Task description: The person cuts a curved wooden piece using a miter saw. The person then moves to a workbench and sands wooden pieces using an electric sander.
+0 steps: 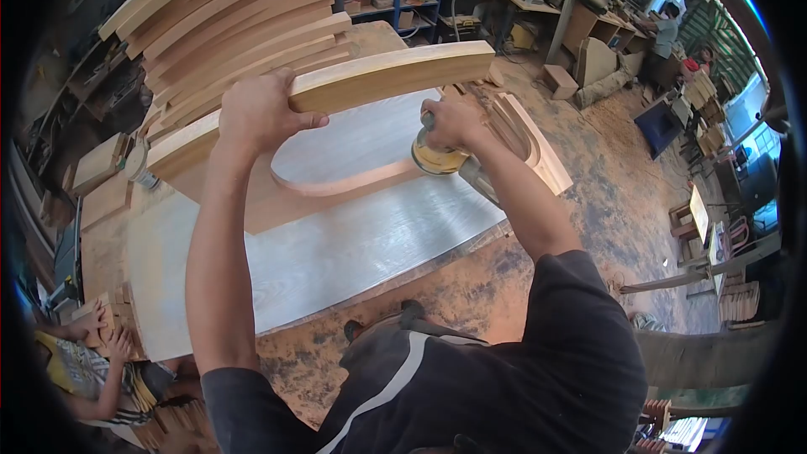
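Observation:
A long, slightly curved wooden piece (395,74) spans the view above the worktable (336,273). My left hand (262,109) is wrapped round it left of its middle, thumb on the near side. My right hand (454,124) grips a yellow and grey power sander (437,155), just below the right part of the wooden piece. Behind the sander a grey hose or handle runs under my right forearm. A curved wooden cutout edge (353,183) lies on the table between my hands.
Curved wooden boards (244,13) are stacked at the back left. More curved pieces (525,139) lie at the table's right end. A jar (141,166) stands at left. Another person's hands (109,332) show at lower left; a person (666,29) is far right.

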`<action>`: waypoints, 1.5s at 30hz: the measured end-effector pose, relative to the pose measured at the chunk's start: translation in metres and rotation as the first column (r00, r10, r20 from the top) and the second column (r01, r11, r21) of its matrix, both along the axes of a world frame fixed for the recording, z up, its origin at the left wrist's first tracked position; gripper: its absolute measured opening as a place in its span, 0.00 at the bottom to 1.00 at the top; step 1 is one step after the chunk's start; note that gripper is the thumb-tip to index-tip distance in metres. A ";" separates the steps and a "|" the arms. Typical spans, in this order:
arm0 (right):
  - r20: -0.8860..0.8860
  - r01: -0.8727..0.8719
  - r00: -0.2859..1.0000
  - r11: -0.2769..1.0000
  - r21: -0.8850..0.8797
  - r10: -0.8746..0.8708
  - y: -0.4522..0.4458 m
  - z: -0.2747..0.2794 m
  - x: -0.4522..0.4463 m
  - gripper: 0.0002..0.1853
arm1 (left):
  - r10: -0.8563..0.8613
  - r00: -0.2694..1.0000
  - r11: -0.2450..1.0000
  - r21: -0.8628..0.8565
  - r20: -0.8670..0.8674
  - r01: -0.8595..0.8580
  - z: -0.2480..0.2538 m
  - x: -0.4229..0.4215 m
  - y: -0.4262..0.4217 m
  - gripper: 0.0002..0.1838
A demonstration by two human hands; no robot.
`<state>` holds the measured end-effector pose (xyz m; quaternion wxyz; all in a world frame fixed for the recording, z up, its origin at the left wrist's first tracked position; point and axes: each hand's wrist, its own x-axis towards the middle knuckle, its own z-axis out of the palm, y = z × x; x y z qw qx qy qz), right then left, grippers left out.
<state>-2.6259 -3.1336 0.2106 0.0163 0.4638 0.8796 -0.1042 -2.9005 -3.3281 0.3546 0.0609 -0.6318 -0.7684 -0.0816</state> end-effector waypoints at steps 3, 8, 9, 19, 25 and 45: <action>0.078 0.037 0.996 0.998 0.049 -0.041 -0.012 0.002 -0.023 0.31 | -0.057 0.997 0.997 0.059 -0.042 0.059 -0.004 -0.004 0.011 0.36; -0.003 0.036 0.999 0.999 0.018 -0.036 -0.044 -0.006 -0.066 0.33 | -0.063 0.998 0.987 0.147 0.005 0.062 -0.003 0.001 0.002 0.34; -0.017 0.020 1.000 1.000 0.011 -0.020 -0.047 -0.007 -0.076 0.33 | -0.084 0.996 0.983 0.162 -0.003 0.083 -0.001 0.003 0.001 0.34; -0.092 -0.056 0.994 0.998 -0.037 0.052 -0.075 -0.006 -0.122 0.32 | -0.054 0.998 0.990 0.125 -0.038 0.058 0.001 0.007 -0.001 0.37; -0.082 -0.006 0.997 0.999 -0.043 0.002 -0.047 -0.007 -0.081 0.33 | -0.065 0.995 0.981 0.177 -0.070 0.076 -0.006 0.004 0.002 0.40; -0.072 0.067 0.995 0.997 -0.040 -0.070 -0.039 -0.012 -0.050 0.32 | 0.066 0.996 0.985 0.165 -0.052 -0.056 -0.007 -0.117 -0.091 0.56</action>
